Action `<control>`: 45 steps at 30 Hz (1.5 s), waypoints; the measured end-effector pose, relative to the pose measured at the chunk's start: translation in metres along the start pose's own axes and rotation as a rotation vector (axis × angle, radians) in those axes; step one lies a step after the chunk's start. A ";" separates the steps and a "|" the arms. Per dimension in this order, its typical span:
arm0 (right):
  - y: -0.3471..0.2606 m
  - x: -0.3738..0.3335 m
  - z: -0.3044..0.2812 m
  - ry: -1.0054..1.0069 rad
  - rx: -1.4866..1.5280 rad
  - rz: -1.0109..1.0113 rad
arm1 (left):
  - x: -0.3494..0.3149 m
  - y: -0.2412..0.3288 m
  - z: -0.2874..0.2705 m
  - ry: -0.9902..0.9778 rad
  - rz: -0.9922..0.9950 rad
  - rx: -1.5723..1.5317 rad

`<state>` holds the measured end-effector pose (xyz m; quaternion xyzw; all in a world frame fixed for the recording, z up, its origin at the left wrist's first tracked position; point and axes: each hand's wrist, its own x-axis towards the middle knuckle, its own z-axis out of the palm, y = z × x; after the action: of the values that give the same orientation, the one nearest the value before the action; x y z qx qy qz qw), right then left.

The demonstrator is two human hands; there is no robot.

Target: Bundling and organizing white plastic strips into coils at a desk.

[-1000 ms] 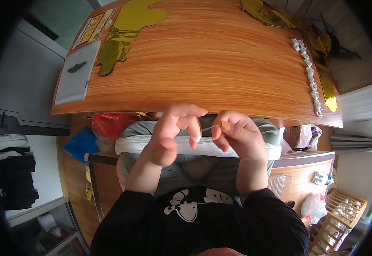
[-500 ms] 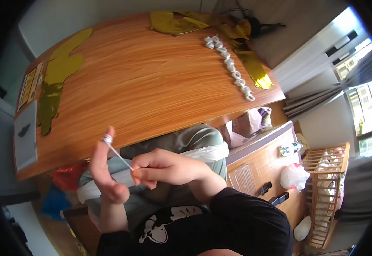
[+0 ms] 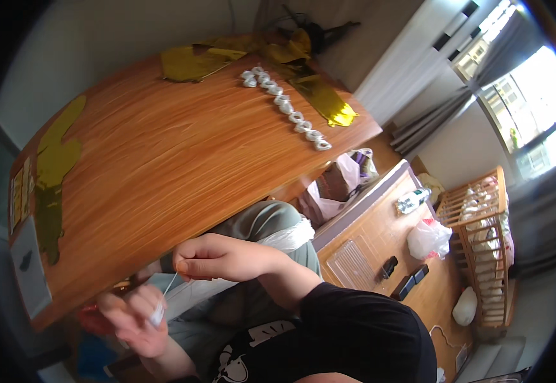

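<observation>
A white string (image 3: 171,283) runs taut between my hands. My right hand (image 3: 224,256) pinches one end between thumb and fingertips. The other end is wound in a small white coil around a finger of my left hand (image 3: 136,319), which is lower and to the left. That hand's fingers are partly curled and blurred by motion. Both hands are above my lap, off the table's near edge. Several small white string coils (image 3: 296,117) lie in a row on the brown wooden table (image 3: 157,153), towards its right side.
Gold foil sheets (image 3: 201,60) lie along the table's far edge, with another gold foil piece (image 3: 54,166) at the left. A white card (image 3: 30,265) lies at the left corner. To the right are a plastic bottle (image 3: 412,201), a white bag (image 3: 428,239) and a wooden rack (image 3: 482,249).
My left hand has dropped and moved left, its raised finger now bent. My right hand has moved slightly up and left. The whole view has turned and shifted.
</observation>
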<state>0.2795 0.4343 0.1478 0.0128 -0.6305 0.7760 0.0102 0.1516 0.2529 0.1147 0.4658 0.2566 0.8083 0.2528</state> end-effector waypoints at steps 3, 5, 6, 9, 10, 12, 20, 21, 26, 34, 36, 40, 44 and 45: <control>0.003 -0.001 0.000 -0.153 0.128 -0.081 | 0.008 0.003 -0.011 -0.265 0.053 0.574; 0.002 0.002 0.004 -0.173 0.021 -0.147 | 0.011 0.012 -0.010 -0.425 -0.123 1.281; 0.001 0.003 0.005 -0.193 -0.176 -0.146 | 0.012 0.011 -0.007 -0.465 -0.095 1.328; 0.008 0.010 0.005 -0.158 -0.421 -0.079 | 0.008 0.003 -0.002 -0.310 -0.046 1.123; 0.009 0.011 0.003 -0.152 -0.388 -0.093 | -0.002 -0.016 -0.006 -0.162 0.133 0.878; 0.009 0.010 0.002 -0.129 -0.360 -0.109 | -0.003 -0.018 -0.025 -0.291 0.112 0.426; 0.012 0.012 0.015 -0.035 -0.272 -0.152 | 0.013 -0.026 0.000 0.096 0.142 1.081; 0.010 0.009 0.013 0.034 -0.377 -0.069 | 0.010 -0.021 -0.002 0.089 0.142 1.070; 0.013 0.017 0.015 0.020 -0.047 -0.092 | -0.014 0.006 -0.055 0.013 -0.203 0.454; 0.027 0.019 0.012 -0.029 -0.181 -0.122 | -0.009 -0.020 -0.063 0.158 -0.017 0.404; 0.016 0.021 0.022 -0.042 -0.100 -0.131 | -0.029 0.007 -0.085 -0.058 -0.226 0.669; 0.026 0.022 0.014 -0.078 -0.127 -0.171 | 0.004 -0.019 -0.027 -0.114 -0.113 1.126; 0.020 0.022 0.014 -0.070 -0.033 -0.160 | -0.004 -0.007 -0.028 0.173 0.042 0.183; 0.019 0.023 0.018 -0.082 -0.016 -0.167 | -0.012 -0.003 -0.053 -0.049 0.037 -0.129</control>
<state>0.2557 0.4123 0.1337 0.0970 -0.6334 0.7661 0.0489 0.1107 0.2381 0.0828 0.4731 0.1891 0.8159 0.2734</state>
